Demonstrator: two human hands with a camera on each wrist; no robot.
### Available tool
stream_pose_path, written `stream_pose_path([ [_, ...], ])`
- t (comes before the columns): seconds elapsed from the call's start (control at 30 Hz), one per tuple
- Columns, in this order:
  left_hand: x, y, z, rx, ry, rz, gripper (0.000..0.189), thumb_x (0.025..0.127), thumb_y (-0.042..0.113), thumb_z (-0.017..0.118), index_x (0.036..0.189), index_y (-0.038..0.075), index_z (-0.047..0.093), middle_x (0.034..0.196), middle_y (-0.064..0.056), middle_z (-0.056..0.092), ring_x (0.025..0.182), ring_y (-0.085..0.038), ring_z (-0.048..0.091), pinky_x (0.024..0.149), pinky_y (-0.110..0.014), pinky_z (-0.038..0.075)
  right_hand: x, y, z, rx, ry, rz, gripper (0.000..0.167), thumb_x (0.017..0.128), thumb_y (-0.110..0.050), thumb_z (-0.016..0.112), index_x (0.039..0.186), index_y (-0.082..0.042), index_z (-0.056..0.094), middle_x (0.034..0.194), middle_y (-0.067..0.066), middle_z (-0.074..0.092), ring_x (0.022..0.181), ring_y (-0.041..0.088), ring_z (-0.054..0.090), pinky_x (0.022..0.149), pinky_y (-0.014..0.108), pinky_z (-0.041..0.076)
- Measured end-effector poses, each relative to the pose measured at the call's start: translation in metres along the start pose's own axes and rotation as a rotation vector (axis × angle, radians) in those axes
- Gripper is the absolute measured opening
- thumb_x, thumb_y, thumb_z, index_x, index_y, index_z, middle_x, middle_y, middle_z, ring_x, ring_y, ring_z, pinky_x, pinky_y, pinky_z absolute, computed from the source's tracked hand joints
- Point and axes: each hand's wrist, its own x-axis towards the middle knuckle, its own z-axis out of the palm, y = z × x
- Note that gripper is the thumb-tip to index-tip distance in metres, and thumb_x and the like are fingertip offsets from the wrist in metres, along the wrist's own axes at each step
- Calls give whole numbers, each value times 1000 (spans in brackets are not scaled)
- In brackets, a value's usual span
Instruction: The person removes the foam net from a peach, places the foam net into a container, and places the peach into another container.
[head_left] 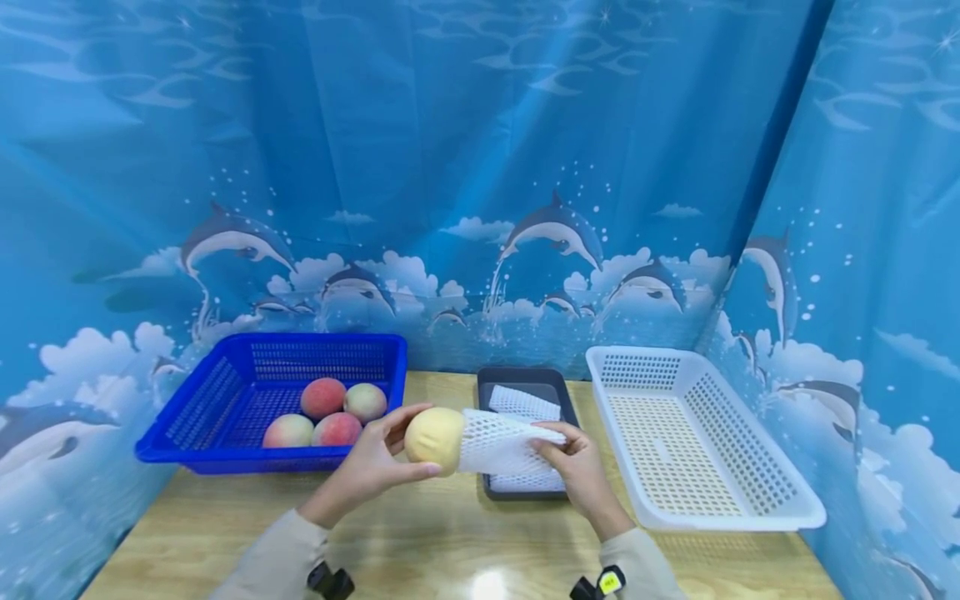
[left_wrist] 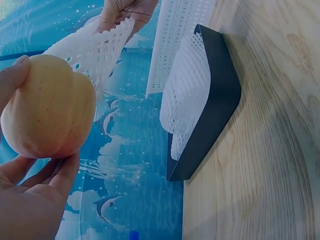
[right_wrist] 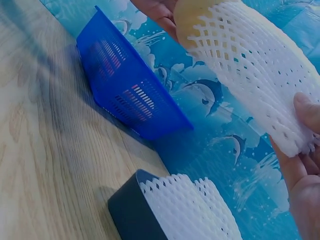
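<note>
A yellow peach (head_left: 433,442) is held up over the table by my left hand (head_left: 378,462), thumb and fingers on either side of it. In the left wrist view the peach (left_wrist: 50,107) shows its crease and a faint blush. A white foam net sleeve (head_left: 495,442) covers the peach's right end. My right hand (head_left: 577,467) pinches the sleeve's far end between thumb and fingers. In the right wrist view the foam net (right_wrist: 250,65) stretches from the peach to that pinch. Below lies a dark tray (head_left: 531,382) with more white foam nets (head_left: 525,403).
At the left stands a blue basket (head_left: 225,400) holding several peaches (head_left: 324,398). A white basket (head_left: 720,525) is at the right, beyond the tray. All rest on a wooden table (head_left: 420,542). A blue dolphin-print curtain (head_left: 465,167) hangs behind.
</note>
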Motion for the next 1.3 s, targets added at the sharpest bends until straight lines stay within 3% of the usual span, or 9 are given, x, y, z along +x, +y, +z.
stream_pose_path([
  [0.17, -2, -4, -5, 24, 19, -15, 78, 70, 18, 87, 136, 6, 48, 133, -15, 53, 117, -28, 56, 100, -28, 48, 2, -3, -7, -41, 84, 32, 29, 83, 5, 68, 89, -23, 73, 82, -10, 70, 70, 2, 59, 60, 14, 49],
  [0.37, -5, -9, -13, 36, 33, -10, 76, 72, 16, 85, 136, 2, 47, 133, -19, 51, 116, -30, 56, 96, -29, 51, 11, -9, -19, -111, 174, 64, 16, 84, 0, 70, 100, -3, 70, 77, -9, 68, 65, 4, 57, 56, 16, 48],
  [0.47, -7, -12, -18, 50, 44, -17, 75, 73, 16, 85, 136, 2, 47, 135, -19, 50, 119, -32, 54, 98, -31, 49, 18, -11, -24, -98, 207, 87, 13, 85, -2, 70, 98, -7, 70, 75, -8, 68, 63, 4, 56, 54, 16, 48],
  [0.6, -9, -13, -23, 78, 60, -35, 76, 73, 17, 84, 137, 1, 46, 137, -19, 49, 123, -33, 51, 101, -34, 47, 30, -10, -29, -63, 246, 153, 22, 89, -5, 67, 110, -4, 65, 80, -10, 69, 74, 4, 63, 65, 17, 54],
  [0.7, -11, -14, -27, 93, 70, -40, 76, 73, 17, 84, 137, 0, 46, 137, -19, 49, 123, -33, 51, 101, -34, 46, 40, -8, -33, -83, 278, 218, 42, 90, -12, 68, 126, 4, 54, 89, -8, 70, 82, 2, 64, 75, 17, 55],
  [0.9, -14, -17, -32, 101, 85, -44, 76, 73, 17, 85, 136, -1, 46, 136, -18, 50, 121, -32, 52, 99, -31, 48, 58, -1, -37, -118, 349, 327, 63, 89, -30, 69, 136, 3, 45, 123, 18, 60, 94, 4, 58, 89, 23, 50],
  [1.13, -18, -20, -38, 92, 101, -29, 75, 72, 12, 85, 135, -2, 47, 137, -19, 49, 120, -31, 52, 97, -24, 49, 84, 13, -34, -147, 353, 391, 58, 93, -27, 64, 138, 4, 43, 131, 24, 53, 112, 24, 57, 101, 44, 47],
  [1.3, -21, -18, -44, 130, 126, -78, 76, 73, 18, 85, 137, 3, 47, 138, -18, 42, 122, -31, 50, 100, -28, 47, 94, 27, -35, -193, 287, 448, 63, 95, -26, 60, 143, 6, 34, 140, 26, 42, 126, 36, 46, 106, 49, 42],
])
